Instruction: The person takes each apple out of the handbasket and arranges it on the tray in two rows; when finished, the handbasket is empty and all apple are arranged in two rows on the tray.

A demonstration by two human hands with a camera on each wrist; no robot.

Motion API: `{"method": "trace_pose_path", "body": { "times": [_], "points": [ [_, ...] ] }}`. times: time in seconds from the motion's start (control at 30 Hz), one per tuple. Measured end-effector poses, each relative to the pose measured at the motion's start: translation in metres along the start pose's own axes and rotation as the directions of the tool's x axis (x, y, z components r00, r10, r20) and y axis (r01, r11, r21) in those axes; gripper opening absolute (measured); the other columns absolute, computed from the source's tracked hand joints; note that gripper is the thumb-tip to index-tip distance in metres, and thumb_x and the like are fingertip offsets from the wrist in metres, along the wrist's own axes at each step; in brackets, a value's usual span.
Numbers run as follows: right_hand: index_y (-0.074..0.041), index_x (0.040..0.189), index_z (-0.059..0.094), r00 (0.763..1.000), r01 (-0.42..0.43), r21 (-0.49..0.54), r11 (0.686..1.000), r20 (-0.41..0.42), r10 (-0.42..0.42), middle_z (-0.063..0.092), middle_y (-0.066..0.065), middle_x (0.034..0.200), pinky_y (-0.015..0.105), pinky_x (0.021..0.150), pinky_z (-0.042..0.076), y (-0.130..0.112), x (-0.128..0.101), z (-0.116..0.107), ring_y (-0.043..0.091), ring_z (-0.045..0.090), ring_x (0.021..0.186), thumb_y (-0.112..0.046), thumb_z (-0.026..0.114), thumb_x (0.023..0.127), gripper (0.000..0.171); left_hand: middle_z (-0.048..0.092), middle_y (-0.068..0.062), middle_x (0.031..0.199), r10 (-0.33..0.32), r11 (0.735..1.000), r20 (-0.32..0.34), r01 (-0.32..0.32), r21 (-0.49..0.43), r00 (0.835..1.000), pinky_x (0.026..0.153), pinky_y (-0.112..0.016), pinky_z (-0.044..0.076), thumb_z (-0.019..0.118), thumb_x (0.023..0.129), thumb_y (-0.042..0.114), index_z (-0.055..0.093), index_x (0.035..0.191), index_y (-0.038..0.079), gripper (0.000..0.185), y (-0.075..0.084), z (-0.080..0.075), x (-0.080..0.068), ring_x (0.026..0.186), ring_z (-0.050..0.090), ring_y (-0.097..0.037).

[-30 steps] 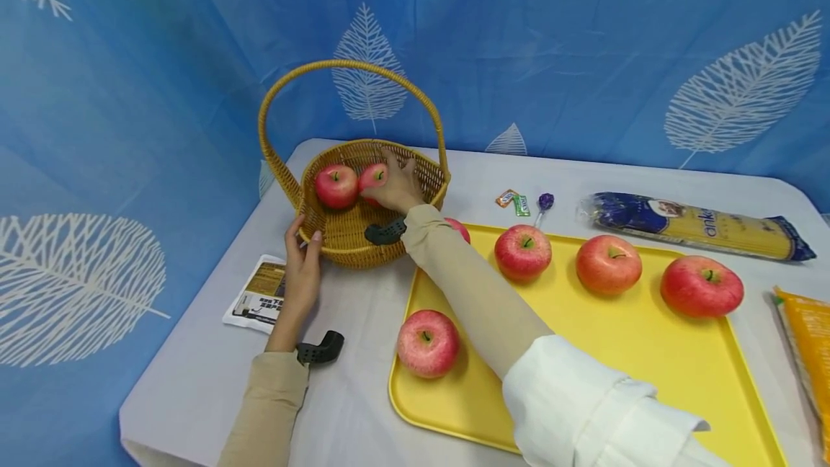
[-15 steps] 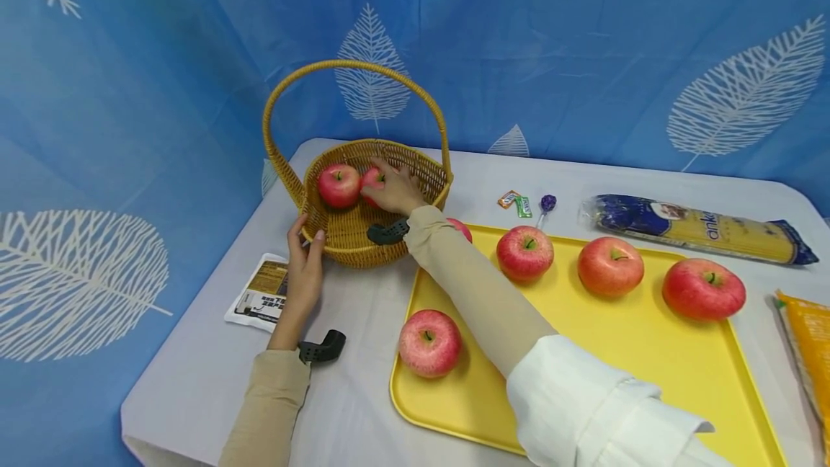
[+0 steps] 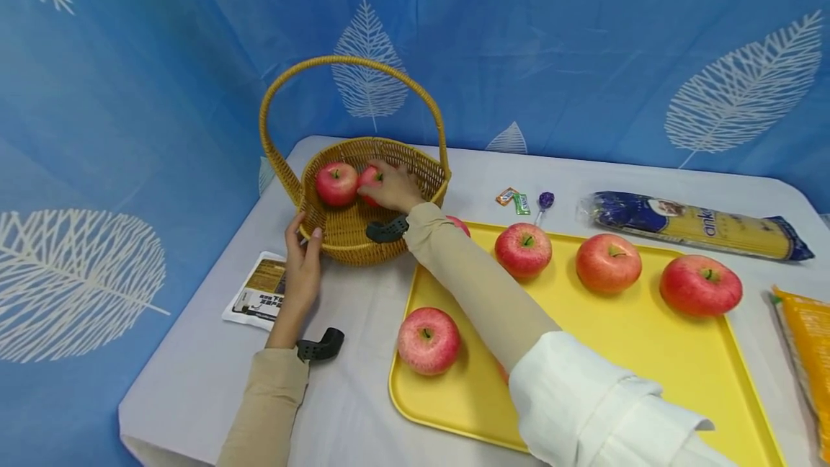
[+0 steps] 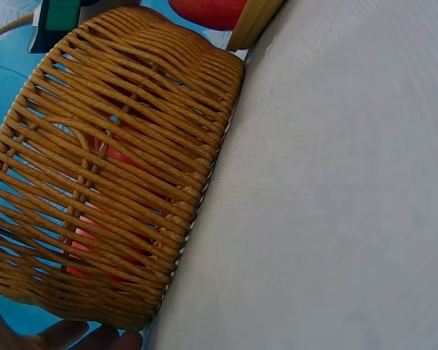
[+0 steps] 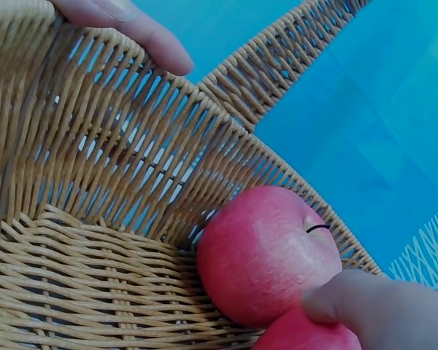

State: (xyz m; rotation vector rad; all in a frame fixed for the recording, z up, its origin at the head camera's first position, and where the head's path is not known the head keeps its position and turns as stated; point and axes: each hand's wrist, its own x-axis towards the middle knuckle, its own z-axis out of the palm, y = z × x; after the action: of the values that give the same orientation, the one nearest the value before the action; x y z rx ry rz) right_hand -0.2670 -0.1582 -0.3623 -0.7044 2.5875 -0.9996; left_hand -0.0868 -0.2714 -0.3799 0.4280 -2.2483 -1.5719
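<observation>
A wicker basket (image 3: 363, 256) with a tall arched handle holds two red apples. My left hand (image 3: 302, 272) grips its near left rim, thumb on top and fingers along the outer wall; in the left wrist view fingertips (image 4: 128, 340) show at the basket's lower end. Inside the basket, my right hand (image 3: 397, 190) holds one apple (image 3: 369, 182), partly hidden behind the fingers. In the right wrist view its thumb (image 5: 365, 306) presses on that apple (image 5: 306, 337). The other apple (image 3: 336, 184) sits just left of it, close to the woven wall.
A yellow tray (image 3: 648, 373) with several apples, including one at the near left (image 3: 429, 341), lies under my right arm. Behind it are small candy packets (image 3: 521, 203), a lollipop (image 3: 546, 200) and a long pasta bag (image 3: 700, 225). A flat packet (image 3: 259, 294) lies beside my left hand.
My right hand's raised fingers have come down around the apple in the basket. The edge of another apple now shows beside the right sleeve. My left hand stays on the rim.
</observation>
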Motion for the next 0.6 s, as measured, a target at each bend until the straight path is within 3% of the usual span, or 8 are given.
{"method": "trace_pose_path", "body": {
  "times": [0.13, 0.27, 0.43, 0.6],
  "points": [
    [-0.035, 0.140, 0.028, 1.000, -0.008, -0.017, 1.000, 0.009, 0.008, 0.032, 0.012, 0.143, 0.049, 0.099, 0.032, -0.003, -0.003, -0.002, 0.042, 0.029, 0.126, -0.051, 0.053, 0.084, 0.064, 0.022, -0.020, 0.144, 0.006, 1.000, 0.008, -0.005, -0.003, 1.000, 0.101, -0.047, 0.032, 0.034, 0.098, 0.024, 0.014, 0.143, 0.011, 0.051, -0.002, -0.001, 0.001, 0.127, 0.035, -0.033],
    [-0.033, 0.141, 0.028, 0.999, -0.018, -0.006, 1.000, 0.032, 0.018, 0.035, 0.008, 0.144, 0.048, 0.103, 0.029, -0.006, -0.007, -0.006, 0.036, 0.026, 0.132, -0.053, 0.052, 0.084, 0.066, 0.022, -0.017, 0.146, 0.004, 1.000, 0.011, -0.004, -0.012, 1.000, 0.101, -0.047, 0.032, 0.035, 0.098, 0.027, 0.014, 0.144, 0.016, 0.051, -0.015, -0.002, 0.007, 0.127, 0.035, -0.032],
    [-0.027, 0.141, 0.030, 0.997, -0.049, 0.137, 0.989, 0.073, 0.040, 0.034, 0.003, 0.145, 0.043, 0.104, 0.031, -0.009, -0.012, -0.008, 0.026, 0.030, 0.133, -0.049, 0.054, 0.084, 0.066, 0.024, -0.013, 0.145, 0.032, 0.999, -0.007, -0.032, -0.007, 0.999, 0.100, -0.046, 0.034, 0.036, 0.097, 0.035, 0.017, 0.143, 0.025, 0.050, -0.031, -0.001, 0.013, 0.126, 0.036, -0.029],
    [-0.026, 0.140, 0.034, 0.995, -0.056, 0.249, 0.967, 0.094, 0.034, 0.036, 0.005, 0.144, 0.042, 0.100, 0.037, -0.011, -0.017, -0.007, 0.025, 0.040, 0.127, -0.049, 0.057, 0.083, 0.066, 0.026, -0.015, 0.144, 0.042, 0.999, -0.011, -0.043, -0.017, 0.999, 0.099, -0.046, 0.034, 0.036, 0.097, 0.034, 0.017, 0.143, 0.023, 0.050, -0.032, -0.001, 0.013, 0.125, 0.037, -0.029]
  ]
}}
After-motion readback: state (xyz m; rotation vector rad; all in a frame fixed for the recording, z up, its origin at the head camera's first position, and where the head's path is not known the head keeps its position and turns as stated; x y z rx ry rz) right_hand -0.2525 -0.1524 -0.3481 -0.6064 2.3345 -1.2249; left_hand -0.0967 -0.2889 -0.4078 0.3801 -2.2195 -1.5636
